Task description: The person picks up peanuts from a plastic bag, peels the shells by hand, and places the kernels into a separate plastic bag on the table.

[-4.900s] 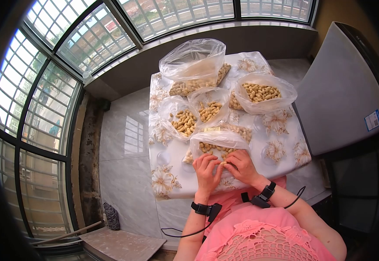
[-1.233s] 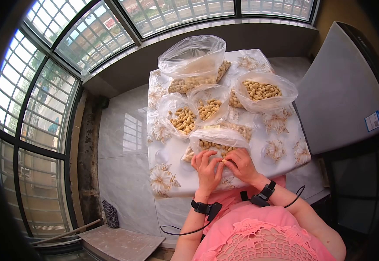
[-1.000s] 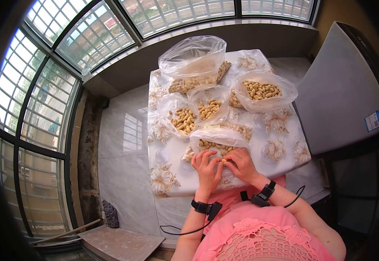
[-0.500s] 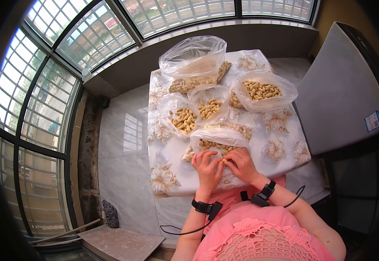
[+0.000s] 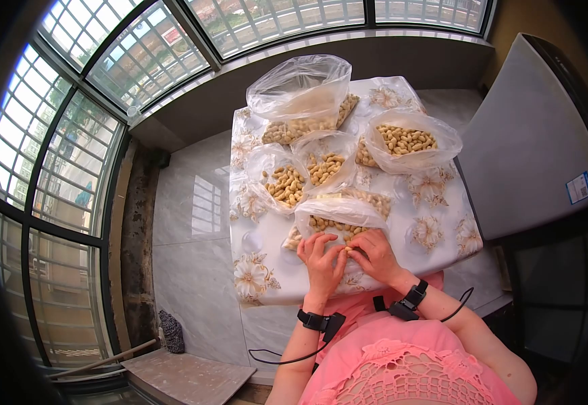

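Observation:
Between the fingertips of my two hands is a small peanut (image 5: 348,249), pinched from both sides and partly hidden. My left hand (image 5: 323,262) has its thumb and forefinger closed on it, the other fingers curled near the bag's edge. From the other side my right hand (image 5: 373,258) pinches the same peanut, its fingers bent. Just beyond both hands an open clear plastic bag (image 5: 341,210) holds unshelled peanuts (image 5: 322,224), some of them hidden by my fingers. Black bands circle both wrists.
More open bags of peanuts stand on the flowered tablecloth (image 5: 425,233): one at left (image 5: 284,185), one in the middle (image 5: 325,167), one at right (image 5: 407,140) and a large one (image 5: 300,101) at the back. A grey appliance (image 5: 530,148) stands beside the table's right edge.

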Available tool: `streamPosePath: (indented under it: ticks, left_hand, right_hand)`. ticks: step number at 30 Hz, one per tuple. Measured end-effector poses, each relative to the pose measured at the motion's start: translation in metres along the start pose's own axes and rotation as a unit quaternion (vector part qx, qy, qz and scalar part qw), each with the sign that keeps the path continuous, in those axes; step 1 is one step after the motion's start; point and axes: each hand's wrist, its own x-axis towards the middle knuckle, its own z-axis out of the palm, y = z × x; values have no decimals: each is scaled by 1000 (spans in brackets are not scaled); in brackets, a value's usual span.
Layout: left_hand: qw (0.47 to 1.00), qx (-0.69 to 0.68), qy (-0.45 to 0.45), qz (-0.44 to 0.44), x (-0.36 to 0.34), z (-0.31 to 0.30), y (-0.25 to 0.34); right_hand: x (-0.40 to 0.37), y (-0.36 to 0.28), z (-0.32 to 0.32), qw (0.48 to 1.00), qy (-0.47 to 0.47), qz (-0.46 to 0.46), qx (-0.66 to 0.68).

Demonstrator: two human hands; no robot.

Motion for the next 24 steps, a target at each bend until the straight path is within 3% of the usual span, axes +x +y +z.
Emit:
streamPosePath:
  ticks: [24]
  left_hand:
    - [1000, -4, 1, -1, 0, 1, -1]
  right_hand:
    - [1, -2, -1, 1000, -1, 1, -1]
